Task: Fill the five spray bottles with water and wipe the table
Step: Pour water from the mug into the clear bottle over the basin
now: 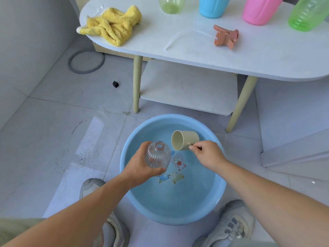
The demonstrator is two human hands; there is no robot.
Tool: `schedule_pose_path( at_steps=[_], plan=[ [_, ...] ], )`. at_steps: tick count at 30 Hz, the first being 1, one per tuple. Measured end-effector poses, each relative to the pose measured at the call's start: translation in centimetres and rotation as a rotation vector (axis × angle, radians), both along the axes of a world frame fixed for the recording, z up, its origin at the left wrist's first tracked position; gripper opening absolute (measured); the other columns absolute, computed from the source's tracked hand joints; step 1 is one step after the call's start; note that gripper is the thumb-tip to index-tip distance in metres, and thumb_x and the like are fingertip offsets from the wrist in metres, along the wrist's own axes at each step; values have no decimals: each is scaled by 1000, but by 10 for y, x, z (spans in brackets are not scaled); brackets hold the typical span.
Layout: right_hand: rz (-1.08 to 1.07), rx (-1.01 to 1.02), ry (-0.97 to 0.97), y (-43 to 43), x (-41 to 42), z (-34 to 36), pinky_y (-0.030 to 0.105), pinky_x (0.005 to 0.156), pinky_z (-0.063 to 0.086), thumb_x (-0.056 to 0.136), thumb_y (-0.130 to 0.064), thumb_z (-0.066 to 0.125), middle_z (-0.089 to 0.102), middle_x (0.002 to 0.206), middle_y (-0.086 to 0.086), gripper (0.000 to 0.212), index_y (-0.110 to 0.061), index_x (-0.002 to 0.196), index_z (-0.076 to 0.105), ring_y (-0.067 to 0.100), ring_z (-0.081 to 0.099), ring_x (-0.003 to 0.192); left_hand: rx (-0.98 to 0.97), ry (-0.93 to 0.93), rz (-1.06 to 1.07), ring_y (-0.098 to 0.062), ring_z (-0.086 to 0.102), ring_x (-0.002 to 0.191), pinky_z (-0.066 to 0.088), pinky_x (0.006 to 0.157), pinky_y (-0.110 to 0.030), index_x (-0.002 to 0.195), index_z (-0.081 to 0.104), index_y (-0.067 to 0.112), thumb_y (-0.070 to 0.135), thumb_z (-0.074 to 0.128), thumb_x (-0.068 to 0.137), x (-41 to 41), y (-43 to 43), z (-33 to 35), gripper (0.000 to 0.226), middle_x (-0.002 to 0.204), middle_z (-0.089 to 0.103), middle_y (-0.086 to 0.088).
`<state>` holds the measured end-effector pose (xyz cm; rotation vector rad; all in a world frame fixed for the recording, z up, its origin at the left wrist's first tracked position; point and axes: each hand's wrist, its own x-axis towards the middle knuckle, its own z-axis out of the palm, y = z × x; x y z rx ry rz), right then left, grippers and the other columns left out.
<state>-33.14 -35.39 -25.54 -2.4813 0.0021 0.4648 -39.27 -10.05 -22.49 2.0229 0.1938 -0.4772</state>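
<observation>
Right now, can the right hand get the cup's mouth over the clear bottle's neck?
Probably yes. The right hand holds the cup right beside the clear bottle, whose open neck faces up with nothing between them.

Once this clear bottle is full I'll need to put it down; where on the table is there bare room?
The widest bare patch on the table is the front strip, between the yellow cloth and the orange spray head. Right of the spray head is also bare. The back edge is crowded: pale green, blue, pink and green bottles.
</observation>
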Motion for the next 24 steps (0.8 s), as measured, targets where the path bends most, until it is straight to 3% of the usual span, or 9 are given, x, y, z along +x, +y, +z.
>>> schedule_pose_path(
  at_steps=[2, 8, 13, 20, 22, 24],
  plan=[
    [20, -11, 9, -1, 2, -5, 32, 51, 28, 96, -33, 58, 38, 50, -1, 46, -14, 55, 47, 17, 34, 51, 9, 5, -1, 22, 58, 88, 45, 70, -1, 116, 40, 39, 12, 90, 72, 0, 0, -2, 73, 108, 59, 21],
    [32, -29, 21, -2, 4, -10, 30, 49, 28, 96, -32, 57, 44, 52, 1, 42, -6, 64, 57, 18, 36, 51, 3, 2, -3, 22, 57, 89, 44, 71, 0, 120, 41, 36, 12, 91, 71, 2, -2, -5, 75, 109, 58, 23],
    [52, -51, 65, 0, 2, -8, 29, 47, 26, 97, -30, 56, 40, 50, -2, 47, -16, 53, 45, 16, 35, 49, -9, 19, 0, 24, 56, 93, 43, 70, 2, 128, 39, 37, 18, 92, 71, 2, -2, -3, 80, 112, 56, 27],
    [3, -3, 120, 2, 0, -6, 30, 49, 28, 97, -31, 56, 46, 45, -12, 46, -14, 55, 45, 17, 34, 50, -9, 18, 2, 21, 56, 96, 43, 71, 1, 126, 37, 41, 22, 92, 70, 2, 0, -3, 81, 113, 55, 29],
    [-32, 27, 137, 2, 1, -6, 30, 52, 27, 96, -33, 58, 36, 47, -6, 49, -14, 54, 40, 18, 31, 51, -14, 13, 3, 20, 56, 98, 43, 73, 1, 128, 37, 39, 22, 92, 70, 1, 1, -2, 82, 114, 55, 28],
    [-77, 70, 156, 1, 2, -3, 30, 53, 30, 96, -36, 58, 41, 55, 0, 47, -7, 59, 49, 18, 37, 54, -12, 6, 2, 15, 58, 101, 44, 75, -2, 131, 37, 37, 24, 93, 69, 0, 2, -1, 84, 116, 55, 28]
  ],
)
